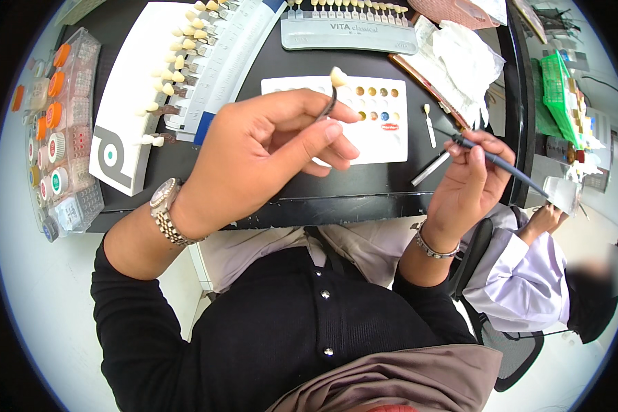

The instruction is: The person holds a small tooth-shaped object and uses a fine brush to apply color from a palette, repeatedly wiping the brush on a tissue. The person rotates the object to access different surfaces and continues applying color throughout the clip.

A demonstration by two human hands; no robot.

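Observation:
My left hand (pixel 254 147) is raised in front of the palette, thumb and fingers pinched on a thin dark curved holder (pixel 330 104). At its upper tip sits a cream tooth crown (pixel 338 77). My right hand (pixel 470 175) grips a slim brush (pixel 511 169) with a dark blue handle, its tip pointing up and left, apart from the crown. Behind my left hand lies a white palette (pixel 391 151) with wells of yellow, brown and blue colour, partly hidden by my fingers. Beside it are a small white-tipped stick (pixel 430 127) and a silver rod (pixel 430 169).
Shade guides with tooth tabs stand at the back, one grey (pixel 350 38), one white and blue (pixel 223 65). Clear boxes of capped jars (pixel 75 113) line the left. Crumpled white tissue (pixel 467 65) lies back right. A co-worker in a pale coat (pixel 522 275) sits at right.

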